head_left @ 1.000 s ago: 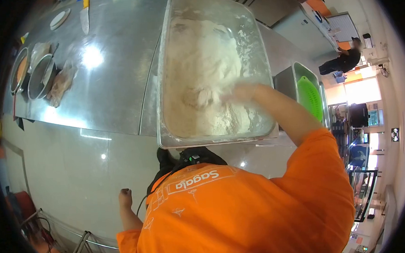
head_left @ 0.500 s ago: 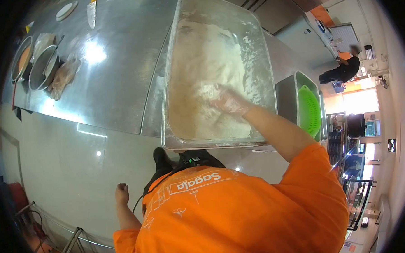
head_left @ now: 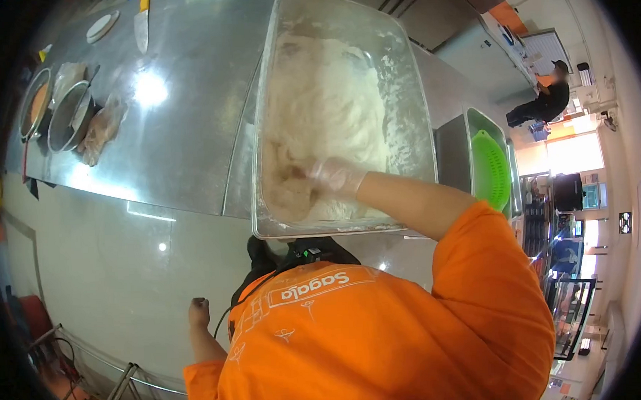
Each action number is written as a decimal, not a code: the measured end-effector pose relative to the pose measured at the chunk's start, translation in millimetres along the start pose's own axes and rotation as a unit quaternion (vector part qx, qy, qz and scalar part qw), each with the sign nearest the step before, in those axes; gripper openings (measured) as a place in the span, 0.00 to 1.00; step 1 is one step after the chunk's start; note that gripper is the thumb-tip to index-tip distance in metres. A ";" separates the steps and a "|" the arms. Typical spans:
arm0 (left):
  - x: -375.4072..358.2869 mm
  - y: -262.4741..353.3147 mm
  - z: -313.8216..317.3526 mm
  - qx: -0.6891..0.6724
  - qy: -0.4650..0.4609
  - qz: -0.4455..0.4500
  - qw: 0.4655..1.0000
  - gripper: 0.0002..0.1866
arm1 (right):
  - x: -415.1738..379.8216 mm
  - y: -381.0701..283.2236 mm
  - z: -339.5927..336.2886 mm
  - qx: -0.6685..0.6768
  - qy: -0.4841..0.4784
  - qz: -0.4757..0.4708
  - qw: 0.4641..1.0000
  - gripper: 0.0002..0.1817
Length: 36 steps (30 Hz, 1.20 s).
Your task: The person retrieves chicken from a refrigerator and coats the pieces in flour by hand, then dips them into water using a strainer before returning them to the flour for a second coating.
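A large metal tray holds pale flour-like powder, with a browner patch at its near left. My right hand, in a clear plastic glove, reaches into the powder near the tray's near side. Its fingertips are sunk in the powder and blurred, so their pose and anything in them cannot be made out. Away from the tray, my left hand hangs low over the floor at the left, fingers curled in, with no object visible in it.
On the steel table at the left lie a knife, a white lid, metal bowls and a plastic bag. A green basket sits in a metal container right of the tray. A person stands at the far right.
My right hand has moved left through the powder, and the brownish powder around it is disturbed. My left hand has shifted slightly right and down in view.
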<state>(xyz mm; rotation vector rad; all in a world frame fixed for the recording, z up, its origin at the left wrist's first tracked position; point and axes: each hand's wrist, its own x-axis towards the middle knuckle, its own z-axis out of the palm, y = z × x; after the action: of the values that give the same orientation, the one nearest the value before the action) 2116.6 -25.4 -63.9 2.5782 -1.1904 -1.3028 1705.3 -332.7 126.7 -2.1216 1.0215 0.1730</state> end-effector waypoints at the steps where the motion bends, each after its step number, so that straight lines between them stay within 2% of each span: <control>1: -0.5 2.2 -2.2 -0.021 0.012 0.011 1.000 0.14 | 0.5 15.8 -3.7 0.087 0.028 -0.004 0.996 0.32; 2: -1.3 7.3 -5.8 -0.043 0.024 0.020 0.999 0.15 | -2.0 25.1 -14.9 0.209 0.064 0.019 0.976 0.30; 4: -2.4 8.0 -5.5 -0.069 0.036 0.029 0.997 0.15 | -6.1 -0.6 -36.5 0.191 0.067 0.080 0.976 0.29; 5: 0.5 4.0 -5.0 -0.071 0.036 0.032 0.996 0.15 | -16.6 -55.8 -69.9 0.051 0.037 0.116 0.991 0.29; 7: 0.2 0.5 -4.3 -0.045 0.030 0.025 0.998 0.15 | -24.5 -76.8 -83.9 0.048 0.020 0.128 0.990 0.30; 8: -0.7 0.5 -4.1 -0.020 0.027 0.015 0.999 0.15 | -22.4 -61.1 -80.9 0.183 0.034 0.102 0.977 0.30; 9: -1.5 1.5 -3.2 0.004 0.024 0.004 1.000 0.15 | -22.4 -50.4 -80.6 0.171 0.071 0.066 0.981 0.30; 10: -3.6 3.1 -2.3 -0.008 0.018 -0.003 1.000 0.15 | -22.5 -39.7 -80.2 0.156 0.108 0.030 0.981 0.29; 11: -7.4 4.0 -1.6 -0.020 0.011 -0.012 1.000 0.15 | -26.1 -31.6 -80.9 -0.003 0.166 -0.014 0.986 0.29; 13: -11.7 1.9 -0.4 -0.024 0.005 -0.018 1.000 0.15 | -41.9 -19.9 -90.0 -0.171 0.052 0.008 0.984 0.28; 14: -13.0 -1.0 0.7 -0.017 0.008 -0.015 1.000 0.15 | -50.5 -16.5 -96.4 -0.175 -0.115 0.072 0.975 0.28; 16: -12.9 -4.6 1.5 -0.019 0.011 -0.015 1.000 0.15 | -69.4 -32.3 -83.6 -0.179 -0.244 0.318 0.898 0.29; 18: -13.8 -9.2 3.7 -0.036 0.006 -0.022 0.999 0.15 | -76.0 -26.2 -45.8 0.026 -0.179 0.191 0.965 0.32; 20: -12.2 -14.7 4.9 -0.018 -0.003 -0.027 0.999 0.16 | -54.8 -9.3 -8.4 -0.063 -0.252 0.216 0.941 0.28; 24: -10.3 -7.8 -3.1 -0.001 -0.001 -0.005 1.000 0.16 | -41.5 -53.0 -21.7 0.105 -0.046 0.172 0.979 0.23; 26: -8.0 1.6 -9.5 -0.022 0.018 0.012 1.000 0.16 | -28.9 -51.4 -34.8 0.250 0.035 0.122 0.960 0.24; 28: -9.0 12.0 -15.8 -0.030 0.025 0.017 0.999 0.15 | -16.1 -48.5 -50.6 0.441 0.090 0.050 0.892 0.25; 30: -11.3 22.2 -22.3 -0.023 0.025 0.012 0.999 0.15 | -1.4 -36.5 -60.5 0.515 0.063 0.017 0.854 0.27; 32: -12.4 22.2 -22.6 -0.004 0.022 0.014 1.000 0.15 | 21.8 -2.0 -53.8 0.455 -0.037 0.029 0.889 0.30; 33: -12.0 21.8 -23.8 0.005 0.022 0.016 1.000 0.15 | 25.4 -8.1 -49.3 0.328 -0.032 0.022 0.944 0.32; 34: -11.8 23.2 -24.6 -0.005 0.021 0.010 1.000 0.15 | 28.8 -14.8 -44.8 0.194 -0.025 0.017 0.980 0.33; 35: -14.1 23.4 -24.0 -0.015 0.017 0.003 1.000 0.15 | 16.9 -48.8 -22.9 -0.044 0.036 -0.001 0.998 0.35; 36: -16.5 19.9 -25.6 -0.021 0.012 -0.005 1.000 0.15 | 8.3 -68.5 -6.7 -0.275 0.097 -0.016 0.956 0.36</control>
<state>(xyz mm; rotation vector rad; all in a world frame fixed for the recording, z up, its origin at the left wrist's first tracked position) 2116.0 -36.8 -29.4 2.5656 -1.1360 -1.2796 1758.6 -315.7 167.5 -2.7002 1.1478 0.2608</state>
